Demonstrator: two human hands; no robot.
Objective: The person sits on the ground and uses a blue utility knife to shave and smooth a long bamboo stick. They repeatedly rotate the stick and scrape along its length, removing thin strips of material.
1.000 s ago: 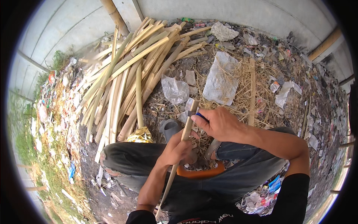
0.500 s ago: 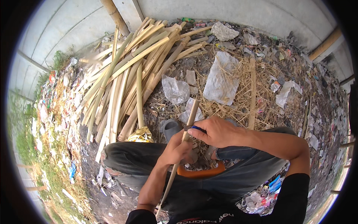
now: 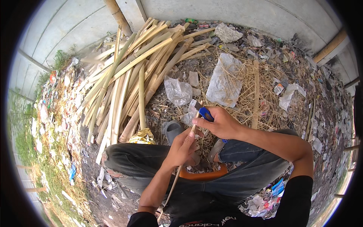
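My left hand (image 3: 182,146) is closed around a thin bamboo strip (image 3: 174,185), which runs from between my knees down toward my lap. In my right hand (image 3: 224,124) is a blue-handled utility knife (image 3: 205,114), gripped with the fingers wrapped round it. Its blade points up and left, at the far end of the strip. My right thumb lies against the strip just beyond my left hand. Whether the blade touches the bamboo I cannot tell.
A large pile of split bamboo (image 3: 151,49) lies at the far left. Gold foil (image 3: 142,136) and a grey shoe-like thing (image 3: 174,130) are by my left knee. An orange object (image 3: 204,173) sits between my legs. Litter covers the ground before a concrete wall (image 3: 227,9).
The knife has moved away from my left hand to the strip's far end, with its blade now showing. The strip has turned and shows a narrower edge.
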